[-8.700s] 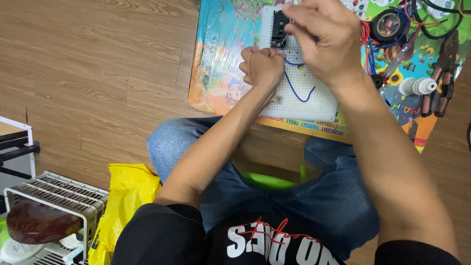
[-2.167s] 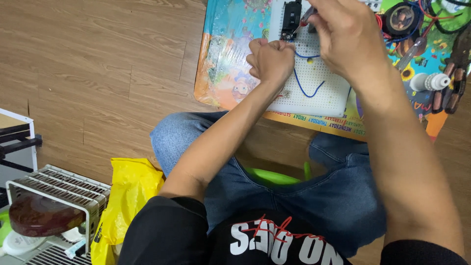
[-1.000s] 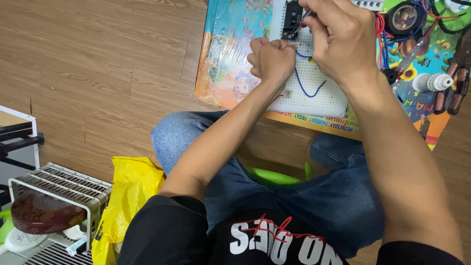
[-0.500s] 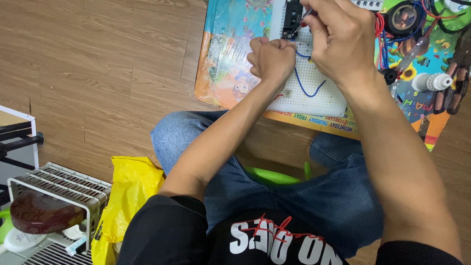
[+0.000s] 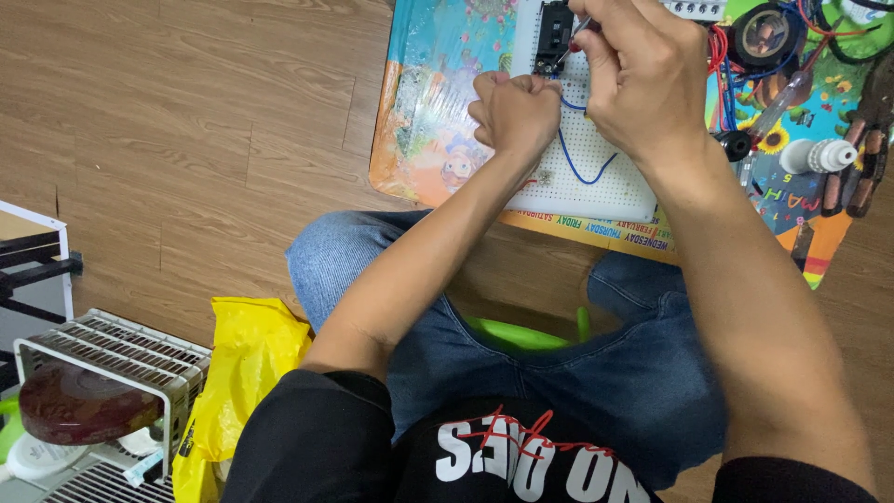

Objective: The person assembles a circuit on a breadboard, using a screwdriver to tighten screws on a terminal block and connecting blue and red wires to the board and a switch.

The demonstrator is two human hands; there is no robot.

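At lower left stands one white wire rack (image 5: 112, 349), with one crinkled yellow plastic bag (image 5: 244, 359) beside it. Bare wood-plank floor (image 5: 186, 121) fills the upper left. At top centre, one glossy colourful mat (image 5: 438, 112) carries one white perforated breadboard (image 5: 596, 177) with a blue wire (image 5: 582, 172) looping across it. The left hand (image 5: 514, 110) rests on it, curled into a fist. The right hand (image 5: 643, 79) pinches a thin metal tool (image 5: 570, 45) near a black component (image 5: 554, 33). Clutter crowds the upper right.
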